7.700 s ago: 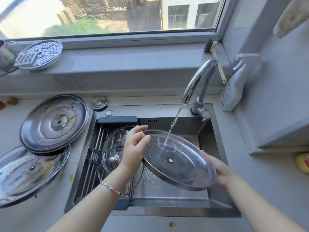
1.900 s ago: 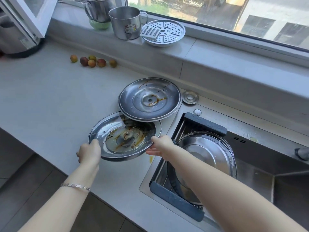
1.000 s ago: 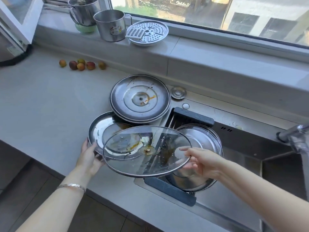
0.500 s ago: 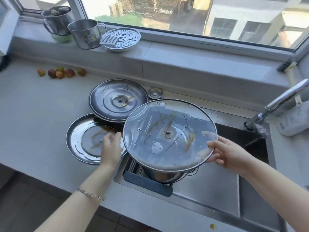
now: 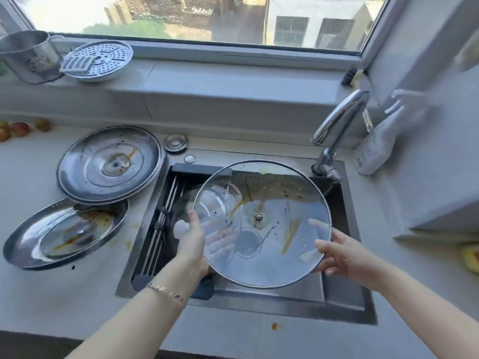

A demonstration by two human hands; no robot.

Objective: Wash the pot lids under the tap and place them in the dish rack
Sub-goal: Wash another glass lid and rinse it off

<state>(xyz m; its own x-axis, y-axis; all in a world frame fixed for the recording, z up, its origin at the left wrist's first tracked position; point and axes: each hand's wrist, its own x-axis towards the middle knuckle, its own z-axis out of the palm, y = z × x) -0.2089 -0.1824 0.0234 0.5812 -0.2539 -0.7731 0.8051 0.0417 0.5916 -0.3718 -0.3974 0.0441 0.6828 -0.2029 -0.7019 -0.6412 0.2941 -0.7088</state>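
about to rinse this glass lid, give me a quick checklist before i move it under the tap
1. Grip: left hand and right hand hold the glass lid by opposite sides of its rim: ok.
2. Lid held over the sink: ok.
3. Water running from the tap: not ok, no stream visible.
4. Lid clean: not ok, orange streaks on the glass.
5. Free room in the dish rack: cannot tell, the held lid covers part of it.
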